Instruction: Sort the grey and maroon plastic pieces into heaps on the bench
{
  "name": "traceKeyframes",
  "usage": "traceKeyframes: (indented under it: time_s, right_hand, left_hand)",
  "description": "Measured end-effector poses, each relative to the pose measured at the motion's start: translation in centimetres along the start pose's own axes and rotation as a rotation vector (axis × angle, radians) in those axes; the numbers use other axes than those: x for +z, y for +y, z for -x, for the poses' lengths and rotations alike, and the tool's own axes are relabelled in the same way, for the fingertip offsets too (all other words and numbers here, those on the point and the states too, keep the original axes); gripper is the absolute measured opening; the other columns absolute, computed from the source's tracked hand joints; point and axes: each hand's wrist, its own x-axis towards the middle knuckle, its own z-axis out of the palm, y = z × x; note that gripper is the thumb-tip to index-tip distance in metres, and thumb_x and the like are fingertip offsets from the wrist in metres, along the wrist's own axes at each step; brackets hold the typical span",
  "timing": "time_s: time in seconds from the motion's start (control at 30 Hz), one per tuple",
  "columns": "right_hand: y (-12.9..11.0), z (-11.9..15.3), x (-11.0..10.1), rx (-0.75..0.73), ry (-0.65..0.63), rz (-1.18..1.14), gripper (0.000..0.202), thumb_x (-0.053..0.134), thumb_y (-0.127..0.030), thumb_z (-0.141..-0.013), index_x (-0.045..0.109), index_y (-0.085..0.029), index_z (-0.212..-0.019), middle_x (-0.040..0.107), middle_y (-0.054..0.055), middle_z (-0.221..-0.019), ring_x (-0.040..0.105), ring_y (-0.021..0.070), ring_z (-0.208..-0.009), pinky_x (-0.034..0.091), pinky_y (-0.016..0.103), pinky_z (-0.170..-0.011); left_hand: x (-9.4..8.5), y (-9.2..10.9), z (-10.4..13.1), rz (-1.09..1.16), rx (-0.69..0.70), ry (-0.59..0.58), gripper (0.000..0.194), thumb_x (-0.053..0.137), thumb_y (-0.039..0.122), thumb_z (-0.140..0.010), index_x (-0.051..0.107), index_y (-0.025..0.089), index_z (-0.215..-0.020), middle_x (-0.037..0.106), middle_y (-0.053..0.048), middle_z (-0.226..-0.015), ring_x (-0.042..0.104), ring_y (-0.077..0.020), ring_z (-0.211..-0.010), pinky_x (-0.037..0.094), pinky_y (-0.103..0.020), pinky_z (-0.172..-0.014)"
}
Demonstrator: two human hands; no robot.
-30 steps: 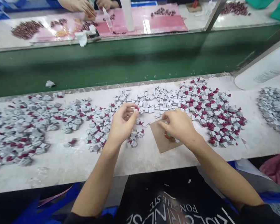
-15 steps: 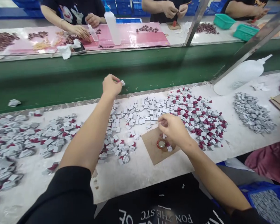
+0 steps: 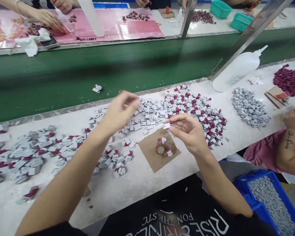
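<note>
My left hand [image 3: 124, 109], blurred by motion, is over the pile of small grey-white plastic pieces [image 3: 149, 113]. Its fingers are curved with a gap to the thumb, and nothing shows in them. My right hand [image 3: 189, 132] pinches a small grey-white plastic piece [image 3: 166, 126] between thumb and fingers, above a brown cardboard square [image 3: 149, 152]. On the cardboard sit a round red-rimmed cap [image 3: 160, 149] and two grey-and-maroon pieces [image 3: 162, 140]. A similar joined piece [image 3: 97, 88] lies on the green belt [image 3: 71, 78].
More grey-and-maroon pieces [image 3: 36, 150] spread at the left, with a mixed heap [image 3: 196, 114] on the right. A white squeeze bottle [image 3: 238, 72] leans by a metal post [image 3: 250, 31]. Co-workers' hands [image 3: 46, 19] show across the belt; another person's arm [image 3: 291, 134] is at the right.
My left hand has come back from over the belt toward the pile, without the piece it held. My right hand has lifted a little, now showing a grey-white piece. The view has shifted right.
</note>
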Motion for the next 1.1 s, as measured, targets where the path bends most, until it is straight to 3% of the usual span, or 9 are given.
traceKeyframes:
  time_s: [0.07,0.1,0.17,0.27,0.37,0.5,0.63,0.83,1.1]
  right_hand:
    - [-0.6,0.8,1.1,-0.092,0.008,0.0,0.016,0.091,-0.036,-0.097,0.077,-0.029,-0.102,0.082,0.005,-0.109,0.082,0.0242,-0.108,0.071,0.042,-0.096]
    - [-0.8,1.3,1.8,-0.133,0.031,0.003,0.015,0.088,-0.036,-0.099,0.075,-0.029,-0.099,0.081,0.005,-0.109,0.081,0.0247,-0.108,0.071,0.043,-0.095]
    - [-0.8,2.3,3.0,-0.184,0.099,0.0,0.019,0.083,-0.038,-0.103,0.068,-0.03,-0.095,0.078,0.006,-0.11,0.079,0.0252,-0.107,0.07,0.044,-0.092]
    - [-0.4,3.5,4.4,-0.22,0.186,0.009,0.024,0.077,-0.039,-0.107,0.058,-0.031,-0.095,0.074,0.006,-0.11,0.077,0.0257,-0.108,0.069,0.044,-0.091]
    - [-0.1,4.0,5.0,-0.268,0.214,0.08,0.021,0.072,-0.038,-0.11,0.055,-0.032,-0.098,0.071,0.005,-0.11,0.074,0.0254,-0.109,0.068,0.044,-0.094]
    - [-0.2,3.7,4.3,-0.263,0.138,0.056,0.016,0.074,-0.031,-0.108,0.061,-0.031,-0.1,0.071,0.005,-0.111,0.073,0.0238,-0.104,0.066,0.041,-0.09]
    - [0.1,2.0,0.8,-0.192,0.129,0.242,0.009,0.079,-0.03,-0.104,0.069,-0.03,-0.105,0.073,0.005,-0.107,0.072,0.0238,-0.099,0.064,0.04,-0.088]
    - [1.3,-2.1,-4.9,-0.024,0.168,0.913,0.016,0.068,-0.024,-0.105,0.079,-0.023,-0.117,0.079,0.012,-0.122,0.074,0.0319,-0.112,0.057,0.046,-0.1]
    - [1.4,-5.2,-3.8,0.144,0.087,1.211,0.018,0.07,-0.02,-0.106,0.083,-0.018,-0.119,0.08,0.014,-0.125,0.076,0.0327,-0.106,0.056,0.041,-0.089]
  left_hand:
    - [2.8,1.4,4.1,0.201,-0.063,-0.279,0.03,0.088,0.048,-0.099,0.084,0.022,-0.111,0.08,-0.013,-0.103,0.077,-0.0293,-0.09,0.063,-0.043,-0.08]
    - [4.0,1.8,5.8,0.296,-0.062,-0.359,0.033,0.091,0.047,-0.097,0.083,0.024,-0.119,0.082,-0.012,-0.108,0.079,-0.0291,-0.093,0.065,-0.041,-0.081]
    - [5.6,2.2,8.5,0.436,-0.024,-0.327,0.035,0.094,0.041,-0.094,0.081,0.027,-0.123,0.082,-0.01,-0.109,0.081,-0.0265,-0.094,0.069,-0.039,-0.082]
    - [6.9,2.1,10.3,0.526,0.027,-0.136,0.024,0.094,0.035,-0.096,0.081,0.026,-0.114,0.083,-0.007,-0.104,0.081,-0.0228,-0.09,0.07,-0.036,-0.083]
    - [7.5,1.9,10.5,0.538,0.082,-0.005,0.019,0.094,0.036,-0.096,0.083,0.026,-0.106,0.081,-0.006,-0.101,0.078,-0.0198,-0.084,0.069,-0.032,-0.077]
    - [7.9,1.7,10.3,0.579,0.091,-0.013,0.017,0.092,0.036,-0.098,0.082,0.027,-0.108,0.079,-0.005,-0.103,0.076,-0.0182,-0.086,0.067,-0.029,-0.075]
    - [7.7,1.5,9.7,0.685,-0.012,-0.012,0.02,0.089,0.039,-0.101,0.076,0.026,-0.109,0.083,-0.007,-0.119,0.079,-0.0194,-0.09,0.071,-0.034,-0.083]
    - [6.9,1.1,9.1,0.664,-0.107,0.044,0.031,0.094,0.043,-0.094,0.076,0.024,-0.109,0.084,-0.006,-0.101,0.078,-0.0184,-0.079,0.071,-0.035,-0.08]
    - [7.4,1.7,9.5,0.412,-0.193,-0.071,0.042,0.094,0.052,-0.093,0.08,0.02,-0.116,0.086,-0.012,-0.117,0.083,-0.0241,-0.091,0.072,-0.04,-0.093]
